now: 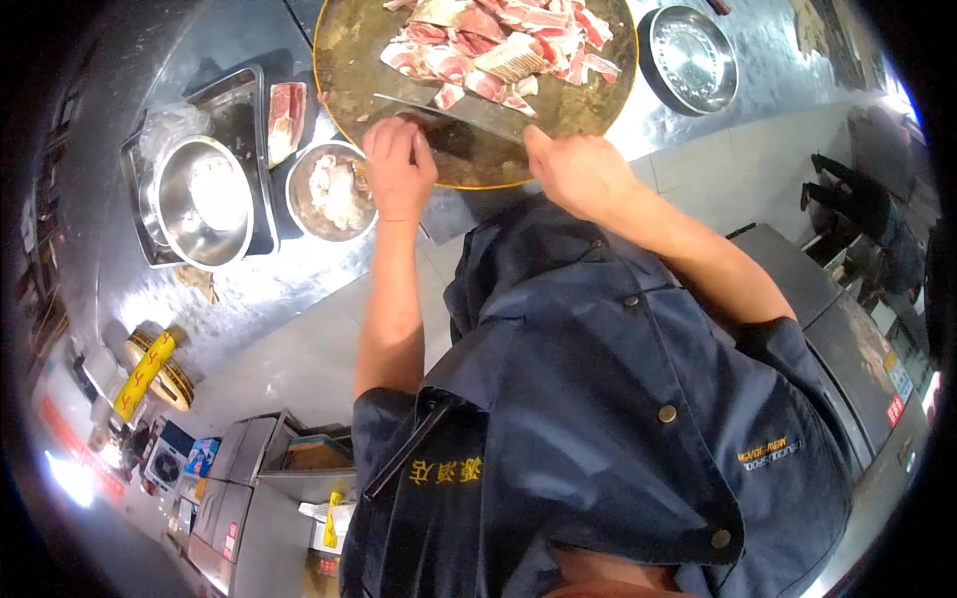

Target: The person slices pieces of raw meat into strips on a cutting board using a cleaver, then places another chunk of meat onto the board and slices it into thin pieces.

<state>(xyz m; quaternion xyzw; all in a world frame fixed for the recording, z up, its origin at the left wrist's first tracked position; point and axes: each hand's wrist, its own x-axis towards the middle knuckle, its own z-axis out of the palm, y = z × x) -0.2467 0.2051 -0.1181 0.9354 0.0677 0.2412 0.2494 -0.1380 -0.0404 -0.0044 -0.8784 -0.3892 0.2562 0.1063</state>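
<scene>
Cut pieces of red and white meat (pixel 488 50) lie on a round cutting board (pixel 598 110) with a yellow rim. My right hand (pixel 578 174) is closed round the handle end of a knife at the board's near edge. The knife's blade (pixel 459 112) stretches left across the board, just below the meat. My left hand (pixel 400 164) is at the board's lower left edge, near the blade's far end, with its fingers curled together. What those fingers hold, if anything, is hidden.
Left of the board are a bowl with pale pieces (pixel 332 191), a meat slab (pixel 286 122) and a dark tray (pixel 261 149) holding a steel bowl (pixel 204 202). A steel pan (pixel 691 60) sits right of the board. Another person (pixel 877 209) is at the far right.
</scene>
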